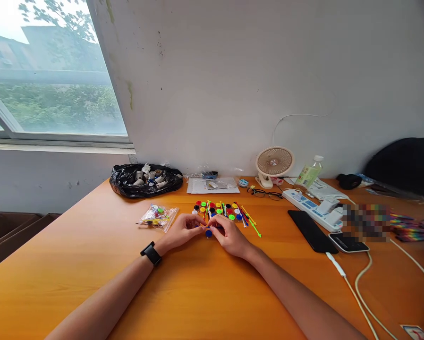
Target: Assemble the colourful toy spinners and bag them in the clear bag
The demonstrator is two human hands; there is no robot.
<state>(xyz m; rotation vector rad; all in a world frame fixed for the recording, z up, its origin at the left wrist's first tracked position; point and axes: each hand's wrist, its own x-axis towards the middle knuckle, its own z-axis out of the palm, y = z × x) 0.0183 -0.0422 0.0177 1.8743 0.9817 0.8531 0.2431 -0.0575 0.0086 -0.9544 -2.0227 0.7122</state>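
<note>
Two bare forearms, no sleeves in view. Black smartwatch (151,253) with a dark band strapped around the wrist just behind the left hand (182,231). Right hand (231,236) and its wrist unadorned: no ring, band or glove showing on the fingers.

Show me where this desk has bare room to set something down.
Bare patch: the near-left table, bordered by the left hand, the clear bag and the black bag. Another lies between the right hand and the black phone. Crowded: the coloured pieces ahead of both hands, and the right side with its power strip and cables.
</note>
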